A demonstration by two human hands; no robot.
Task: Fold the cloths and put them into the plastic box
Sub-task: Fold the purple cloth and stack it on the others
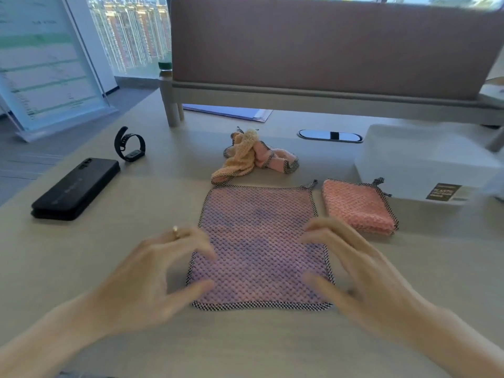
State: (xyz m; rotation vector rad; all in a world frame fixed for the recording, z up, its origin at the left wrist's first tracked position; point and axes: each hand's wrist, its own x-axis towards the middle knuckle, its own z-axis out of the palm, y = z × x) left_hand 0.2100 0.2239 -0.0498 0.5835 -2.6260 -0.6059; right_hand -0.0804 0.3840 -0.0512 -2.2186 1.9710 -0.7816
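Note:
A purple-pink cloth (259,241) with a checkered border lies spread flat on the table in front of me. My left hand (163,271) hovers at its left edge and my right hand (351,266) at its right edge, both with fingers spread and holding nothing. Both hands are blurred. A folded salmon cloth (357,205) rests to the right of the flat one, beside the translucent plastic box (425,162). A crumpled yellow cloth (240,156) and a crumpled pink cloth (275,159) lie together behind the flat cloth.
A black phone (76,188) and a black smartwatch (129,145) lie at the left. A desk divider panel (327,45) on short legs stands at the back, with papers (231,111) beneath it, a bottle (165,70) at its left end and a cable grommet (330,135) in front.

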